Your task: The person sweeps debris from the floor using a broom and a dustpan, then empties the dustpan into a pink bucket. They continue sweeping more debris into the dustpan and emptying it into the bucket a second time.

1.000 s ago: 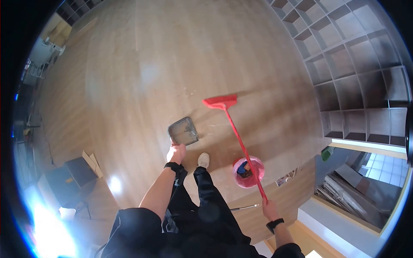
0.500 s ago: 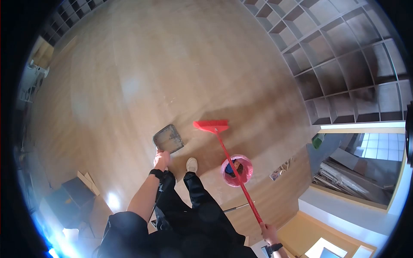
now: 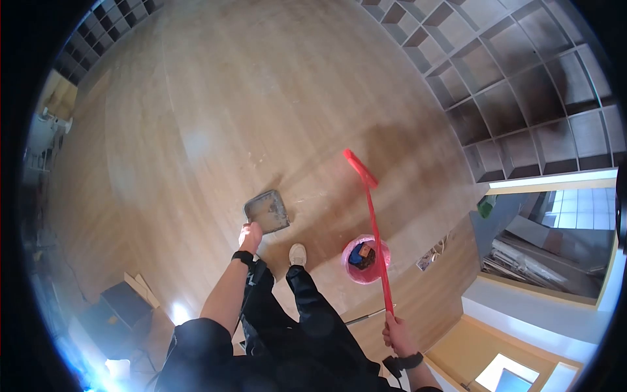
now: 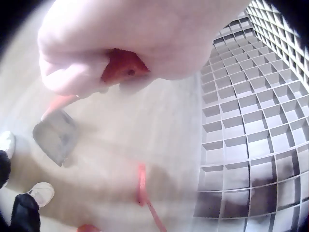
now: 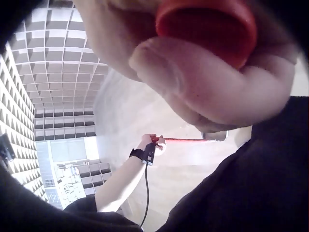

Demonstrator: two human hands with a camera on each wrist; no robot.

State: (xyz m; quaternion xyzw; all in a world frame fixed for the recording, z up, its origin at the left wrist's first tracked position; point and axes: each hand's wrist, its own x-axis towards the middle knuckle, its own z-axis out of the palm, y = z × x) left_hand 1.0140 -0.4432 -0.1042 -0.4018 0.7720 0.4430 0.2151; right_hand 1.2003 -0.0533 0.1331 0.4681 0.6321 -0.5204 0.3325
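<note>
In the head view my left hand (image 3: pixel 249 238) grips the handle of a grey dustpan (image 3: pixel 268 212), whose pan is low over the wooden floor ahead of my feet. Its red handle (image 4: pixel 124 66) shows inside the curled fingers in the left wrist view. My right hand (image 3: pixel 400 334) holds a red broom (image 3: pixel 372 212) near the top of its stick, out to the right. The broom head (image 3: pixel 360 170) lies ahead and right of the dustpan, turned at a slant. Close up in the right wrist view, fingers wrap the stick's hollow red end (image 5: pixel 207 24).
A pink-lined bin (image 3: pixel 349 271) with rubbish inside stands under the broom stick. Cubby shelves (image 3: pixel 509 98) line the right wall, beside an opening with stacked boards (image 3: pixel 522 264). A dark box (image 3: pixel 127 304) sits at left. A thin rod (image 3: pixel 369 315) lies behind the bin.
The broom head first came nearer my feet, then swung out to the right and turned from crosswise to slanted. The left hand keeps hold of the dustpan, and the head view has shifted.
</note>
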